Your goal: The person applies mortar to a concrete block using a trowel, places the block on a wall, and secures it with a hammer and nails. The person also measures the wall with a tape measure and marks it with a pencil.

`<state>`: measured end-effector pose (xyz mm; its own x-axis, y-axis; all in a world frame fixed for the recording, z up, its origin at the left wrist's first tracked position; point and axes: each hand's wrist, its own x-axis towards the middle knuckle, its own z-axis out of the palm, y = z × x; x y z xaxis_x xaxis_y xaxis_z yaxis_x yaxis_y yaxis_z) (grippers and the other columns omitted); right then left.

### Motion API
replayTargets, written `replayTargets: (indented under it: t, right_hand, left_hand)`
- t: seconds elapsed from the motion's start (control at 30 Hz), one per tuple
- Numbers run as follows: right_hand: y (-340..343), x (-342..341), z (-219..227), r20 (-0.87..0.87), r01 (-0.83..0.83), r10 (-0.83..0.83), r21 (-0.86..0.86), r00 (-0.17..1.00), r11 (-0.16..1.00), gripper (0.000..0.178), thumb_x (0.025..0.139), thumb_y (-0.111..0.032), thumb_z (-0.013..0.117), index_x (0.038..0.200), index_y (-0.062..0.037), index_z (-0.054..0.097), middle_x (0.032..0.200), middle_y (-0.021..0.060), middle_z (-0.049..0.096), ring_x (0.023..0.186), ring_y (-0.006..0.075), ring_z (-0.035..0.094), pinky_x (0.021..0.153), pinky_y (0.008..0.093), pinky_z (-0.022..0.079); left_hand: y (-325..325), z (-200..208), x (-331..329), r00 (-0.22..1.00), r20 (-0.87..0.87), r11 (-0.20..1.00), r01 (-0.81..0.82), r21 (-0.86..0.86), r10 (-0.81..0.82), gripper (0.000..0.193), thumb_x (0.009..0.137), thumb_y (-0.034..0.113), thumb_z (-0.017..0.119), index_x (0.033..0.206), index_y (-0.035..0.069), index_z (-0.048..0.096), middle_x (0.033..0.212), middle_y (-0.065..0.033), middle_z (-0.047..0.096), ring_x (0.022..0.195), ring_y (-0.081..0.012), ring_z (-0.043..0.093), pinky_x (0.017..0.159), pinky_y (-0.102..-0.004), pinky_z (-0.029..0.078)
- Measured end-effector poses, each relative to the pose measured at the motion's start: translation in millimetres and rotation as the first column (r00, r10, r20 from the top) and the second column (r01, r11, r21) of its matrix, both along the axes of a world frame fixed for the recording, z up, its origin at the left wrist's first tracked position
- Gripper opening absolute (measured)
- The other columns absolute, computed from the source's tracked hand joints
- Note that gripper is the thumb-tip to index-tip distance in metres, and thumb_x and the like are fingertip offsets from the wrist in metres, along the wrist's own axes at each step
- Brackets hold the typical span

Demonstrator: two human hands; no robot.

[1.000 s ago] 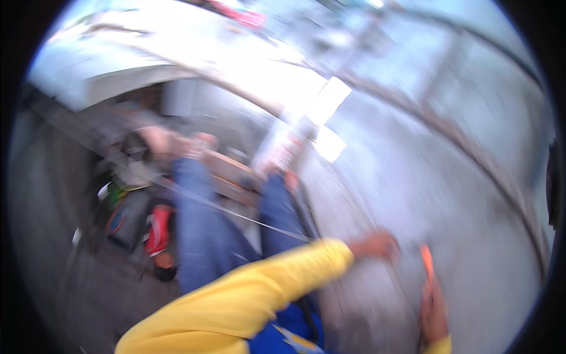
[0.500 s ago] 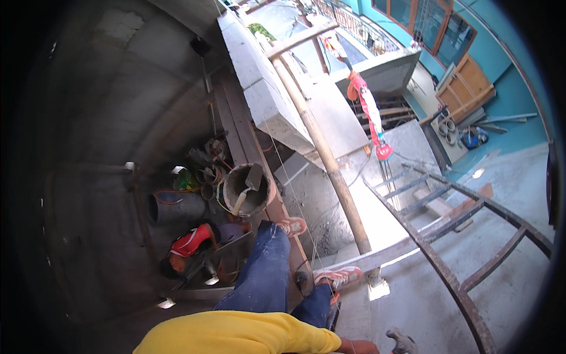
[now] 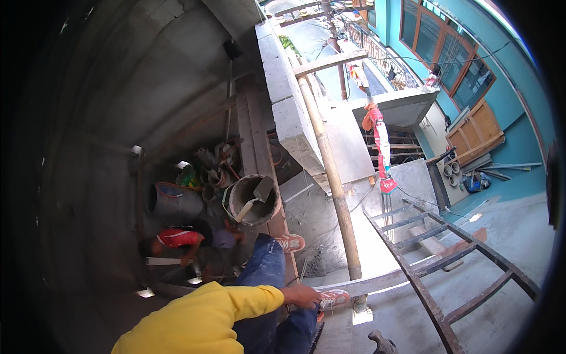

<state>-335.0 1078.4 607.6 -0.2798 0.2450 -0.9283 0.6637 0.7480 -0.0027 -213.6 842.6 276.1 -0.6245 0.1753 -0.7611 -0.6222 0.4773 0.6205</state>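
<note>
My left hand reaches across my jeans to the ankle of my patterned shoe. Its fingers are curled together; whatever they may hold is hidden. My right hand is out of view. A hammer head shows at the lower edge, its handle out of frame. Close to my leg lies a dark, toothed strip, partly hidden. My other shoe rests on a wooden plank beside a bucket. A trowel lies across the bucket.
Below left, a person in red works near a dark drum. A wooden pole slants past a block wall. Right of it lies a metal ladder. A red-and-white wrapped bundle hangs over wires.
My left hand has moved from the lower edge up and left to my shoe. The hammer head has dropped lower and left. The person in red has shifted left.
</note>
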Motion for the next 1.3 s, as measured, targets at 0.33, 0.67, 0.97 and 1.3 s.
replayTargets:
  t: [0.33, 0.67, 0.97, 1.3]
  right_hand:
    - [-25, -12, -7, -0.081, -0.596, 0.591, -0.137, 0.802, 0.791, 0.05, 0.101, -0.038, 0.069, 0.137, -0.004, 0.06, 0.1, 0.0187, 0.067, 0.081, 0.0325, 0.067, 0.071, 0.0463, 0.055]
    - [-87, 92, -69, -0.283, -0.672, 0.614, -0.201, 0.737, 0.713, 0.043, 0.101, -0.041, 0.072, 0.121, -0.0037, 0.068, 0.094, 0.0177, 0.065, 0.085, 0.0329, 0.065, 0.073, 0.0481, 0.052]
    - [-171, 136, -50, -0.336, -0.68, 0.669, 0.105, 0.663, 0.726, 0.042, 0.105, -0.033, 0.068, 0.134, -0.0022, 0.06, 0.116, 0.0212, 0.068, 0.109, 0.0445, 0.064, 0.095, 0.0502, 0.049]
    - [-184, 146, -53, -0.299, -0.415, 0.464, 0.214, 0.834, 0.884, 0.042, 0.108, -0.032, 0.06, 0.132, 0.0025, 0.059, 0.125, 0.0271, 0.066, 0.117, 0.0477, 0.062, 0.1, 0.0508, 0.048]
  left_hand:
    - [-67, 64, 86, 0.964, -0.117, 0.911, -0.264, -0.317, 0.239, 0.042, 0.093, 0.042, 0.074, 0.123, 0.013, 0.075, 0.122, -0.0157, 0.07, 0.128, -0.0357, 0.059, 0.112, -0.05, 0.041]
    - [-173, 101, 106, 0.938, -0.247, 0.838, -0.332, -0.433, 0.244, 0.041, 0.091, 0.043, 0.076, 0.116, 0.009, 0.077, 0.127, -0.0152, 0.068, 0.13, -0.0348, 0.058, 0.11, -0.0485, 0.044]
    - [-297, 84, 120, 0.933, -0.199, 0.914, -0.34, -0.22, 0.299, 0.051, 0.092, 0.047, 0.074, 0.128, 0.012, 0.072, 0.142, -0.0198, 0.062, 0.136, -0.0394, 0.055, 0.115, -0.0483, 0.043]
    - [-341, 112, 172, 0.985, 0.094, 0.986, -0.139, -0.097, 0.148, 0.058, 0.097, 0.044, 0.071, 0.145, 0.012, 0.062, 0.161, -0.0256, 0.045, 0.151, -0.0439, 0.039, 0.125, -0.0485, 0.032]
